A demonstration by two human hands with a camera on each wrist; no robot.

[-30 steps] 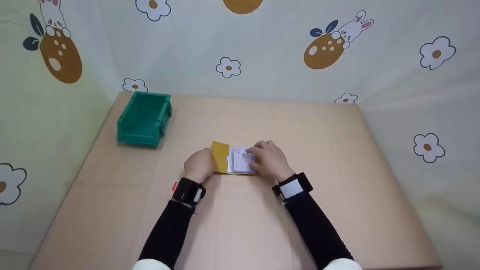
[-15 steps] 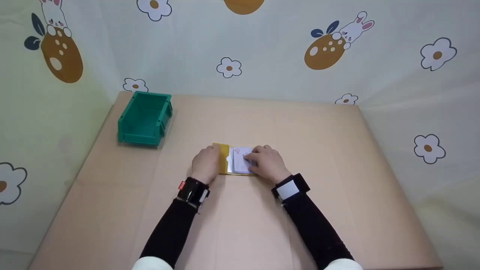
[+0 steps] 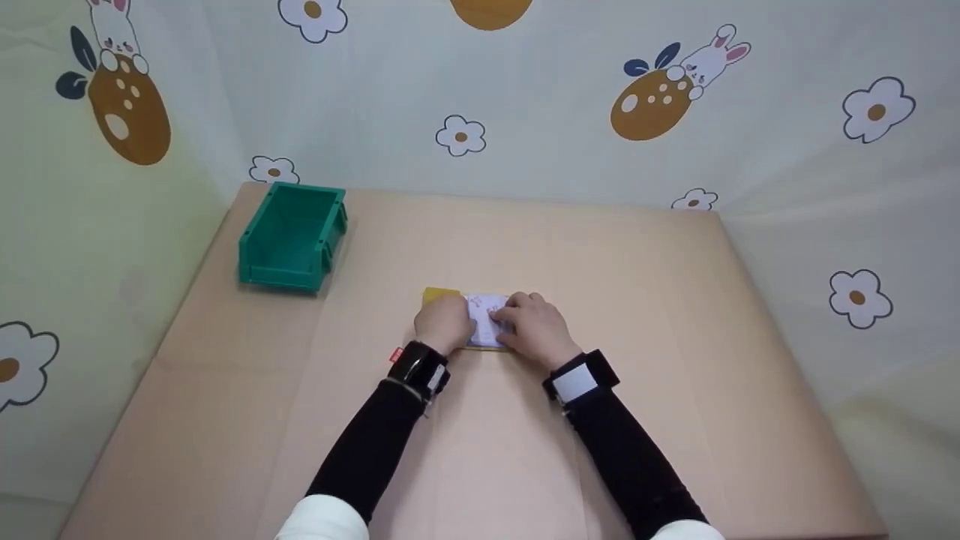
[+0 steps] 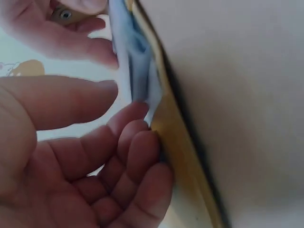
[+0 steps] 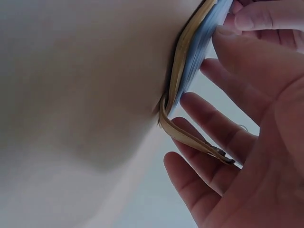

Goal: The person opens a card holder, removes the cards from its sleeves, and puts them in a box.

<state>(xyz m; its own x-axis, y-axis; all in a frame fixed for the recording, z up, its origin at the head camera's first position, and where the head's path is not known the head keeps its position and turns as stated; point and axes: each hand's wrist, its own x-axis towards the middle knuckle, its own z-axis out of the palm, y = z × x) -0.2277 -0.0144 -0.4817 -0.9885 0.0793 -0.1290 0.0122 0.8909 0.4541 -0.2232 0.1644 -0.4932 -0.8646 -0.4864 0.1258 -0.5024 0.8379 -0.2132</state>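
Note:
A small yellow card holder lies spread open on the table, white printed leaves on its right half. My left hand is bent over the yellow left half and hides most of it. In the left wrist view, the left thumb and index fingertip meet the near edge of the leaves, and the other fingers curl against the yellow cover. My right hand holds the right side, its thumb at the leaves. A yellow strap sticks out between the right fingers.
A green plastic bin stands at the back left of the brown tabletop. Patterned curtain cloth surrounds the back and sides. Black wrist straps sit on both wrists.
My left hand has moved right, from the yellow cover's outer edge to the left edge of the leaves, covering most of the left half. The right hand has barely shifted.

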